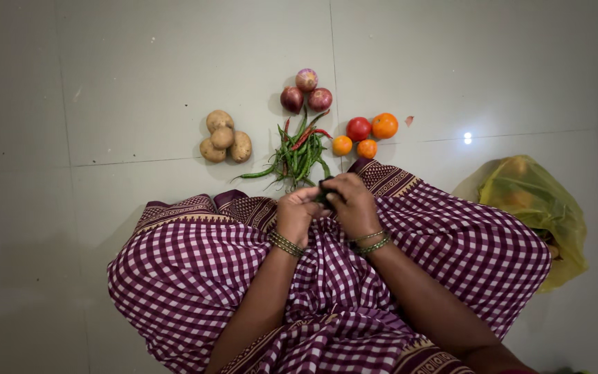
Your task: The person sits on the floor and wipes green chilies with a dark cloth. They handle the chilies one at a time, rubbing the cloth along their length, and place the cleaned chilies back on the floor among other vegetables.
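Note:
My left hand (297,213) and my right hand (351,203) meet above my lap, both closed around a small dark green thing (324,192) that is mostly hidden by the fingers. Bangles circle both wrists. Just beyond the hands a pile of green and red chillies (297,154) lies on the grey tiled floor (140,83). Three potatoes (224,138) sit to the left of the chillies. Three red onions (306,92) lie further out. Several tomatoes (366,134), red and orange, lie to the right of the chillies.
A crumpled yellow plastic bag (536,204) rests on the floor at my right knee. My lap is covered in purple-and-white checked cloth (195,263) that spreads wide over the floor. A small red scrap (409,120) lies near the tomatoes.

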